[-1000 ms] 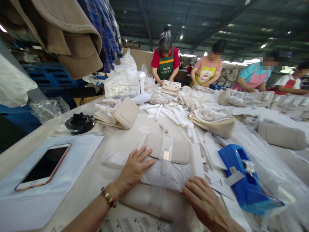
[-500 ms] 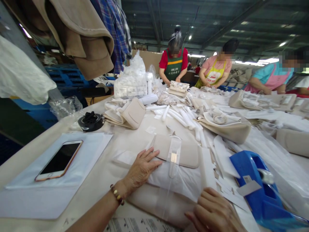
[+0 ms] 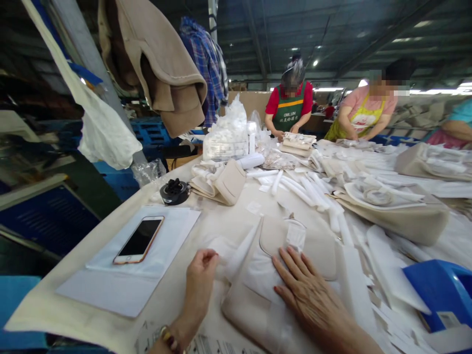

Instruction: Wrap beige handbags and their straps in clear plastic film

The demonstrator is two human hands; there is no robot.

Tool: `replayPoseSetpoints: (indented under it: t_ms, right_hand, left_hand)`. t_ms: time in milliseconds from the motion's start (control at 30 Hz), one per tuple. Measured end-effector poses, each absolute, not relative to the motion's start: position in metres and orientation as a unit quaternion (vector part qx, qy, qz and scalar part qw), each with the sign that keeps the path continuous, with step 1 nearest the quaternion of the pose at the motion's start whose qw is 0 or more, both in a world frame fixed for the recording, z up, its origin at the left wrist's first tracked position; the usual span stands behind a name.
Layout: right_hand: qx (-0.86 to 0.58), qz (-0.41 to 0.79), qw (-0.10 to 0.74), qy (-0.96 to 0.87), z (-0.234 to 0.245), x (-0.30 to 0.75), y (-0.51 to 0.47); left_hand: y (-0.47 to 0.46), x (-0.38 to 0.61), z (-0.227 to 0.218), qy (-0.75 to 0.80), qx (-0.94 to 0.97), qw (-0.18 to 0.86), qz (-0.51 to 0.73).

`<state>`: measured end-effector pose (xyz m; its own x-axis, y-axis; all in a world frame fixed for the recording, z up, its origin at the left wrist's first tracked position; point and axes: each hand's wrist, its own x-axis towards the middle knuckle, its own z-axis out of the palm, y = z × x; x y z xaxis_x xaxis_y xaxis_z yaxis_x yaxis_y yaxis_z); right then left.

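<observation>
A beige handbag lies flat in front of me, its flap towards the far side. White tissue paper shows beneath the flap, and a clear strip covers the clasp area. My right hand rests flat on the bag with fingers spread, hiding the lower clasp. Left of the bag, my left hand is closed in a pinch at the edge of thin white paper sticking out from the bag's side.
A phone lies on white sheets at left, near a black tape roll. White foam strips, more beige bags and a blue tape dispenser lie rightward. Co-workers stand across the table.
My left hand has left the flap for the bag's left side and closed. My right hand has moved from the near right corner onto the bag, flat. The view has turned left.
</observation>
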<state>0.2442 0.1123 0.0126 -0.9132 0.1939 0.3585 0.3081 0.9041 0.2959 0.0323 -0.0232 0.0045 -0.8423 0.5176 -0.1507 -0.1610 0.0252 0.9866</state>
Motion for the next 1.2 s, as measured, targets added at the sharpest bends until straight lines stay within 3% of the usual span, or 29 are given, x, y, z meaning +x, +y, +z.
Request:
replayPoseSetpoints:
  t_ms: [133, 233, 367, 667, 1033, 1200]
  right_hand:
    - [-0.12, -0.204, 0.178, -0.955, 0.015, 0.244, 0.113]
    - [-0.122, -0.209, 0.183, -0.953, 0.014, 0.243, 0.114]
    - [-0.129, -0.189, 0.183, -0.956, 0.011, 0.244, 0.113]
    - [-0.138, -0.155, 0.174, -0.963, 0.012, 0.246, 0.112]
    - [-0.144, -0.139, 0.164, -0.966, 0.008, 0.245, 0.112]
    - [-0.138, -0.13, 0.161, -0.968, 0.006, 0.247, 0.114]
  left_hand:
    - [-0.022, 0.032, -0.002, 0.62, 0.047, 0.378, 0.686]
    - [-0.004, 0.03, 0.0, 0.599, 0.011, 0.411, 0.687]
    - [0.012, 0.025, 0.007, 0.632, 0.015, 0.388, 0.671]
    - [-0.001, 0.046, 0.011, 0.768, 0.186, 0.213, 0.574]
    - [-0.03, 0.077, 0.005, 0.775, 0.308, 0.287, 0.472]
    - [-0.038, 0.086, 0.002, 0.778, 0.37, 0.252, 0.441]
